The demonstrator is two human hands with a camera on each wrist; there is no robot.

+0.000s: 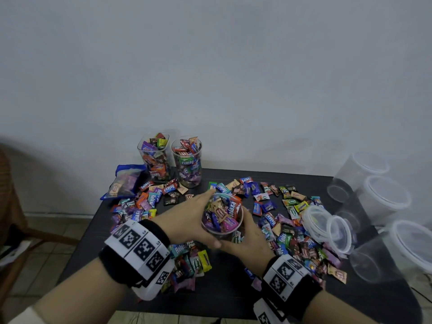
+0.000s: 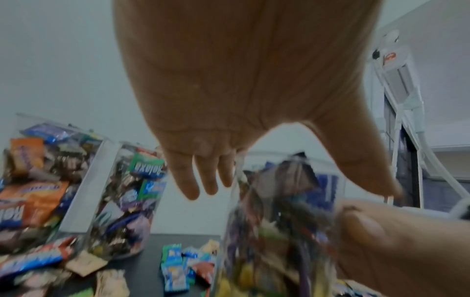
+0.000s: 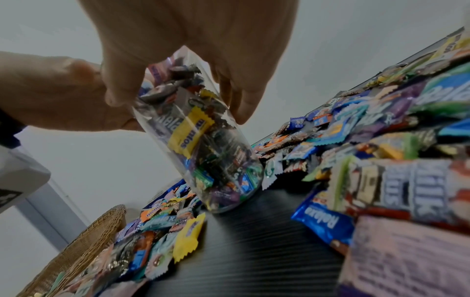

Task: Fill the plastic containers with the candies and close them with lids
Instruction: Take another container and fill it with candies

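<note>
While held, candy-filled container (image 1: 222,220) between both hands (image 1: 187,218)

Relaxa: red wrapper (image 1: 232,209) in held jar (image 1: 221,226) | mentos: yellow wrapper (image 3: 191,134), pink wrapper (image 1: 230,222) | Relaxa: green wrapper (image 1: 188,162) in back jar (image 1: 187,162) | Relaxa: blue wrapper (image 3: 324,225) on table (image 3: 241,251)

Bare forearms, black wristbands (image 1: 149,232) on both wrists, white straps (image 1: 140,249) printed with black square marker codes
</note>
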